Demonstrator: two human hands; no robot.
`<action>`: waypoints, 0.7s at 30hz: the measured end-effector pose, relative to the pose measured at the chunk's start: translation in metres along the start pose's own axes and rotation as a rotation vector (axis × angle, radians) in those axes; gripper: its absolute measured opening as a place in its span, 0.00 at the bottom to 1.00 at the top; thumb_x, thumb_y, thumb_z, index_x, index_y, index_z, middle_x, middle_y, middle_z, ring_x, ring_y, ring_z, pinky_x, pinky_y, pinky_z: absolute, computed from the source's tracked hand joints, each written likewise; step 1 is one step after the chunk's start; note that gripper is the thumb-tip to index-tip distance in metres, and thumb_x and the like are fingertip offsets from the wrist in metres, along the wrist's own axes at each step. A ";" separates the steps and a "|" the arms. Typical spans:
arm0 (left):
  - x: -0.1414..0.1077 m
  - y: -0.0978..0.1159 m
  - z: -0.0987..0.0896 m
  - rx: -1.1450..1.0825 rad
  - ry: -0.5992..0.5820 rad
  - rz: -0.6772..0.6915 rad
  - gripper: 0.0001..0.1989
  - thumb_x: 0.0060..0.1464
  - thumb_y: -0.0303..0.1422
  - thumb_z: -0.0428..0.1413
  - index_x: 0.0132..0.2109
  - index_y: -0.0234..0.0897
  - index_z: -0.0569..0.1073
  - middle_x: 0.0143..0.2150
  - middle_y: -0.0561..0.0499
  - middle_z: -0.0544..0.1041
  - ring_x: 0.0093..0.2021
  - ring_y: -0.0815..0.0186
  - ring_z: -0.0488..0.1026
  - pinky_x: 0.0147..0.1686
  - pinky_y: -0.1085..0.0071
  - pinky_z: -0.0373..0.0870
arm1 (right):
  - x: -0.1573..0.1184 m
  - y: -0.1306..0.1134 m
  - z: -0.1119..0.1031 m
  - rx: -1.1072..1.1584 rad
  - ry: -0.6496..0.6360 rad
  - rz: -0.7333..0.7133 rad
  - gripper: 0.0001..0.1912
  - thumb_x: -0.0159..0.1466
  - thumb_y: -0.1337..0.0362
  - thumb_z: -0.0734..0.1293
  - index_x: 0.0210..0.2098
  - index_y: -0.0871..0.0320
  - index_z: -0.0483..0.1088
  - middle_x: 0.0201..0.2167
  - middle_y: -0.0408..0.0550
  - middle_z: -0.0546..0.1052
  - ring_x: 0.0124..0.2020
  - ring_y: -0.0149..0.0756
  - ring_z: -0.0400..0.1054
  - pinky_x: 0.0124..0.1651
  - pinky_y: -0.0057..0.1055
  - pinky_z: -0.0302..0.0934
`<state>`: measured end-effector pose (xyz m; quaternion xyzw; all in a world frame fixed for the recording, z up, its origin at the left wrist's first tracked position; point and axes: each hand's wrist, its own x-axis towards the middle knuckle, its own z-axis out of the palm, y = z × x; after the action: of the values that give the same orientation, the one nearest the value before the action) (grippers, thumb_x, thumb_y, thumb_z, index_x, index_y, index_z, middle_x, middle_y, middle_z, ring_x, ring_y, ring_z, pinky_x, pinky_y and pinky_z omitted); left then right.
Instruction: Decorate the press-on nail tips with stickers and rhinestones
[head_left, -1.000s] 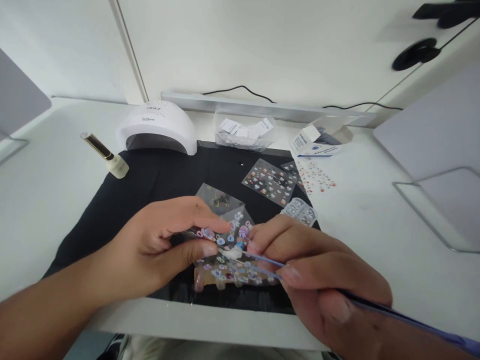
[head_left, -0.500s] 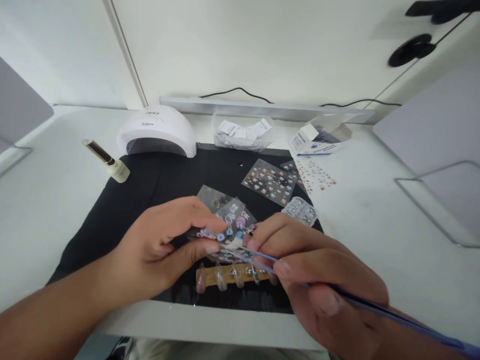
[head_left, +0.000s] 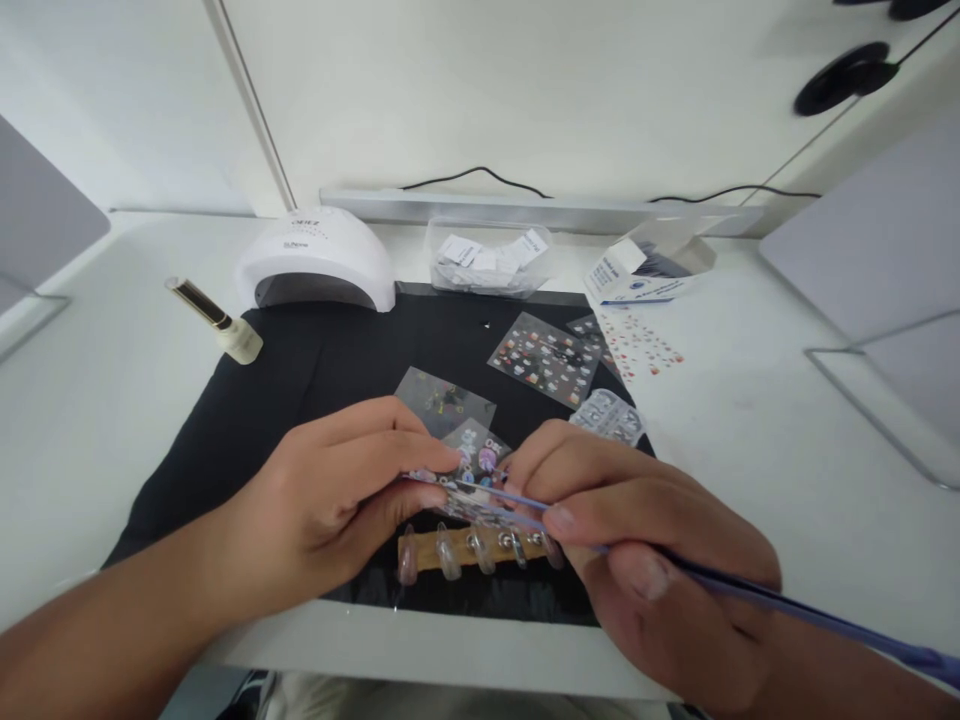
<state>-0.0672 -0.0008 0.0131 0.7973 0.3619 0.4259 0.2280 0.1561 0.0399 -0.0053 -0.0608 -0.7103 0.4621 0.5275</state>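
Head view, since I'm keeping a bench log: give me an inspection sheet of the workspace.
Surface: black mat on a white table.
Job's things: sticker sheet, tweezers, five nail tips on a tan strip.
Clutter: dome lamp, bottle, clear tub, open box, loose sheets, plastic case.
Grips: left hand pinches the sticker sheet; right hand holds the tweezers.
Cables: black cable, two stretches by the wall.
Surroundings: pale wall, grey panels at both sides.

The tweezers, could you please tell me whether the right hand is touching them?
Touching: the head view shows the right hand with its thumb and fingers closed around the tweezers.
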 end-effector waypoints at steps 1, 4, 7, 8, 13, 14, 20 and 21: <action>0.000 0.000 -0.001 -0.011 -0.007 -0.010 0.08 0.61 0.20 0.57 0.47 0.27 0.76 0.39 0.49 0.75 0.37 0.75 0.73 0.38 0.84 0.71 | 0.000 0.000 -0.001 0.001 -0.010 -0.005 0.15 0.68 0.69 0.61 0.47 0.64 0.78 0.33 0.53 0.75 0.35 0.41 0.71 0.37 0.44 0.69; 0.001 0.001 -0.002 -0.041 -0.022 -0.032 0.07 0.62 0.22 0.58 0.46 0.29 0.76 0.39 0.50 0.76 0.37 0.75 0.74 0.36 0.83 0.71 | -0.001 -0.001 -0.003 -0.001 -0.036 -0.013 0.15 0.67 0.69 0.61 0.47 0.64 0.77 0.33 0.54 0.75 0.35 0.42 0.71 0.37 0.44 0.69; 0.001 0.002 -0.003 -0.064 -0.032 -0.048 0.06 0.61 0.22 0.59 0.46 0.30 0.76 0.38 0.50 0.76 0.36 0.75 0.75 0.36 0.83 0.72 | -0.001 -0.001 -0.002 -0.008 -0.027 -0.025 0.15 0.67 0.70 0.61 0.47 0.65 0.77 0.33 0.54 0.75 0.36 0.42 0.71 0.37 0.44 0.69; 0.001 0.002 -0.003 -0.071 -0.031 -0.054 0.06 0.61 0.22 0.59 0.46 0.30 0.76 0.38 0.50 0.76 0.36 0.74 0.75 0.36 0.83 0.72 | -0.001 -0.001 -0.002 -0.014 -0.021 -0.032 0.15 0.67 0.70 0.61 0.46 0.65 0.77 0.32 0.54 0.75 0.35 0.42 0.71 0.37 0.43 0.69; 0.000 0.003 -0.003 -0.091 -0.038 -0.084 0.06 0.61 0.23 0.59 0.45 0.33 0.76 0.38 0.50 0.77 0.35 0.74 0.75 0.34 0.82 0.72 | 0.000 -0.002 0.000 -0.026 -0.010 -0.052 0.14 0.66 0.71 0.62 0.44 0.66 0.78 0.31 0.54 0.75 0.34 0.41 0.72 0.36 0.43 0.70; 0.000 0.003 -0.003 -0.094 -0.041 -0.083 0.06 0.61 0.23 0.59 0.45 0.33 0.76 0.38 0.50 0.77 0.35 0.74 0.76 0.34 0.82 0.72 | 0.001 -0.002 0.000 -0.025 -0.009 -0.050 0.14 0.66 0.71 0.62 0.44 0.67 0.78 0.30 0.54 0.75 0.34 0.41 0.72 0.36 0.42 0.70; 0.001 0.004 -0.003 -0.117 -0.029 -0.086 0.05 0.61 0.23 0.60 0.44 0.34 0.77 0.36 0.50 0.77 0.34 0.73 0.76 0.34 0.81 0.73 | 0.000 -0.004 0.000 -0.046 -0.006 -0.042 0.13 0.66 0.69 0.63 0.42 0.65 0.79 0.29 0.54 0.75 0.33 0.41 0.72 0.36 0.43 0.72; 0.001 0.004 -0.003 -0.117 -0.024 -0.088 0.05 0.60 0.23 0.60 0.44 0.34 0.77 0.36 0.50 0.78 0.34 0.73 0.76 0.33 0.81 0.73 | 0.000 -0.004 0.000 -0.046 -0.008 -0.038 0.13 0.66 0.69 0.63 0.42 0.65 0.79 0.29 0.53 0.75 0.33 0.41 0.72 0.36 0.42 0.72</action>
<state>-0.0678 -0.0026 0.0185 0.7708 0.3684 0.4264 0.2971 0.1578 0.0379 -0.0020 -0.0574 -0.7238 0.4359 0.5317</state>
